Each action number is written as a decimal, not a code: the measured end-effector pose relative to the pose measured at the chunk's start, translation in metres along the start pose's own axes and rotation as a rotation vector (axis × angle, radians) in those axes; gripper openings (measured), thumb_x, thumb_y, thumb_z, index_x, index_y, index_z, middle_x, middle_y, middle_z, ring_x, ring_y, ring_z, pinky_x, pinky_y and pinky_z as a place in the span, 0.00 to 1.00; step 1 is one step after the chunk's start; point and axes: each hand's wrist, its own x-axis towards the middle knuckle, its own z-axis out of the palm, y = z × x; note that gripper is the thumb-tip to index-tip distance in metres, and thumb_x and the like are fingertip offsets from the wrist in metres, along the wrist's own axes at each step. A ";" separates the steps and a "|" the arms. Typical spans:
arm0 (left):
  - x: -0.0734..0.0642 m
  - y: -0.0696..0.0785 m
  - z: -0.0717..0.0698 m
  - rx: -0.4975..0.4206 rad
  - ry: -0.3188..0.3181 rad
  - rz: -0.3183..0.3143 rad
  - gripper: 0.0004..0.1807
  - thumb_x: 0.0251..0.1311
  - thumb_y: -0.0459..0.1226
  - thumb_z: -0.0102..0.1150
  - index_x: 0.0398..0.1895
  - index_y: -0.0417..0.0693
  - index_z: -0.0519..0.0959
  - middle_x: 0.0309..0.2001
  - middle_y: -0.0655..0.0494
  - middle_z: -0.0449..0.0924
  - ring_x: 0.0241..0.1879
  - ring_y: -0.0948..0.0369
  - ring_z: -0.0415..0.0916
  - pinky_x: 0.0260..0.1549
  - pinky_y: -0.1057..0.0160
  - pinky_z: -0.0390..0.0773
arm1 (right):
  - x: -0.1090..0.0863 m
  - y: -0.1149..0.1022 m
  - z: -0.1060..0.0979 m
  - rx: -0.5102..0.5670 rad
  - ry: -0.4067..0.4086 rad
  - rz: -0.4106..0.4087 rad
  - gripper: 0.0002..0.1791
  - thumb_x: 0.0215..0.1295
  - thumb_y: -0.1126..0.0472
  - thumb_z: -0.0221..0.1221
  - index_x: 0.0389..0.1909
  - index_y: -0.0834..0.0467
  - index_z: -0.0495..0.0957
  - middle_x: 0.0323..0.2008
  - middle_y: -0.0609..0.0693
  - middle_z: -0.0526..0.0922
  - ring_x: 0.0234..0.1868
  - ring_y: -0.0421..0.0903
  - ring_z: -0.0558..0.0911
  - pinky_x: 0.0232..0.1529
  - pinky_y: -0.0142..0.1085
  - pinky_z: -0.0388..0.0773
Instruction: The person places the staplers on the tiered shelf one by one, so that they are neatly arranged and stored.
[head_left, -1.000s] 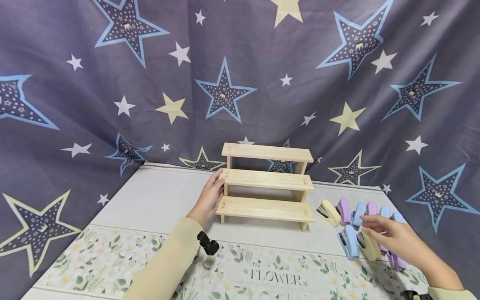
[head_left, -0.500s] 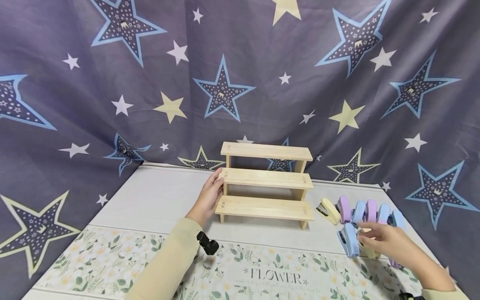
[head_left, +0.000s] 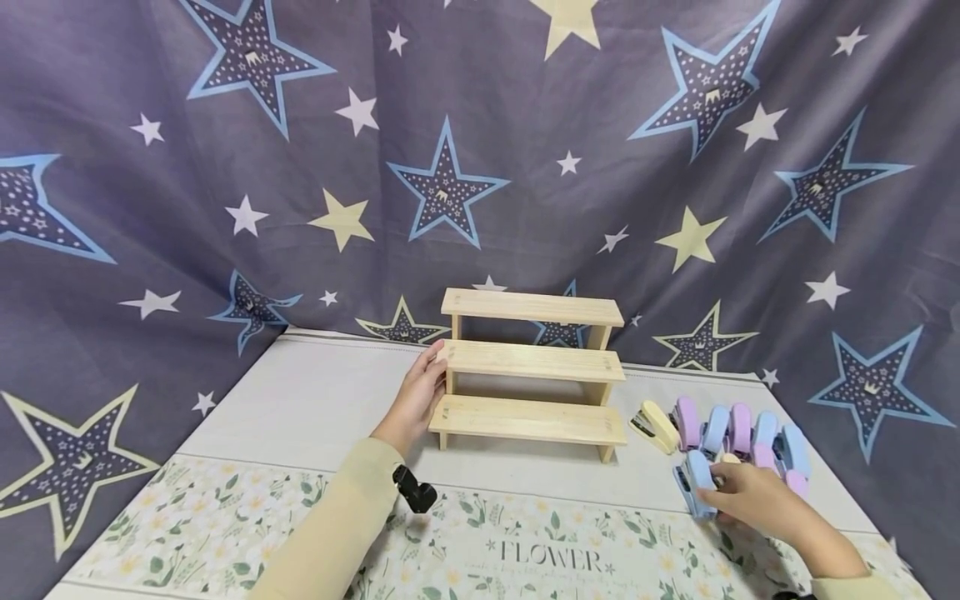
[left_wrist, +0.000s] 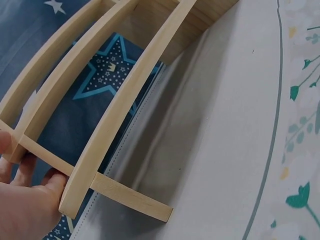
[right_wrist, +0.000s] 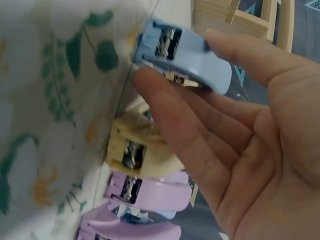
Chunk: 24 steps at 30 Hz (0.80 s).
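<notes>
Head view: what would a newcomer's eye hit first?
The dark purple-grey fabric backdrop, printed with big stars, fills the upper part. In front stands a three-tier pale wooden shelf, the left hand holding its left side. At right, yellow, purple and light-blue plastic staplers sit clustered by the right hand.

Pale three-tiered shelf (head_left: 528,360) of smooth matt grained wood, light-blue curved stapler (right_wrist: 202,56) of smooth glossy plastic with shiny metal parts (right_wrist: 169,43), star-printed purple-grey backdrop (head_left: 517,83) of creased matt cloth
</notes>
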 end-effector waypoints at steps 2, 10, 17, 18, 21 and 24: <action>-0.001 -0.001 -0.001 -0.007 0.004 0.001 0.29 0.77 0.34 0.43 0.79 0.49 0.56 0.78 0.42 0.46 0.76 0.47 0.49 0.74 0.52 0.49 | 0.001 -0.001 0.002 -0.002 0.007 0.006 0.30 0.64 0.49 0.66 0.53 0.73 0.77 0.22 0.44 0.80 0.21 0.42 0.79 0.28 0.41 0.76; -0.002 0.000 0.001 -0.007 0.011 0.014 0.28 0.77 0.34 0.43 0.78 0.49 0.57 0.78 0.42 0.50 0.75 0.47 0.50 0.74 0.52 0.50 | -0.001 -0.004 0.006 0.008 0.054 0.017 0.17 0.62 0.52 0.67 0.38 0.62 0.75 0.21 0.44 0.79 0.21 0.42 0.78 0.25 0.36 0.72; -0.001 0.001 0.002 -0.007 0.018 0.009 0.28 0.77 0.34 0.42 0.78 0.49 0.57 0.78 0.42 0.50 0.75 0.48 0.51 0.74 0.52 0.50 | 0.000 -0.010 0.000 0.037 0.058 0.021 0.15 0.66 0.52 0.61 0.38 0.62 0.74 0.22 0.45 0.77 0.21 0.42 0.79 0.23 0.35 0.73; -0.001 0.002 0.002 -0.007 0.020 0.008 0.28 0.77 0.35 0.43 0.78 0.49 0.58 0.78 0.43 0.50 0.75 0.48 0.51 0.74 0.52 0.50 | 0.000 -0.013 -0.003 0.036 0.061 0.017 0.15 0.66 0.52 0.61 0.38 0.61 0.74 0.22 0.45 0.77 0.21 0.42 0.79 0.24 0.35 0.73; -0.002 0.002 0.002 -0.001 0.022 0.008 0.28 0.77 0.35 0.43 0.78 0.49 0.58 0.78 0.42 0.49 0.75 0.48 0.51 0.74 0.52 0.50 | 0.002 -0.022 -0.010 0.033 0.071 0.014 0.17 0.68 0.49 0.60 0.36 0.60 0.72 0.21 0.46 0.75 0.22 0.43 0.79 0.26 0.36 0.72; -0.003 0.000 0.002 0.001 0.024 0.003 0.28 0.77 0.34 0.43 0.78 0.49 0.57 0.78 0.42 0.48 0.75 0.47 0.50 0.74 0.51 0.50 | 0.004 -0.036 -0.015 0.063 0.094 0.001 0.19 0.70 0.46 0.60 0.37 0.59 0.72 0.23 0.46 0.76 0.25 0.44 0.81 0.27 0.37 0.71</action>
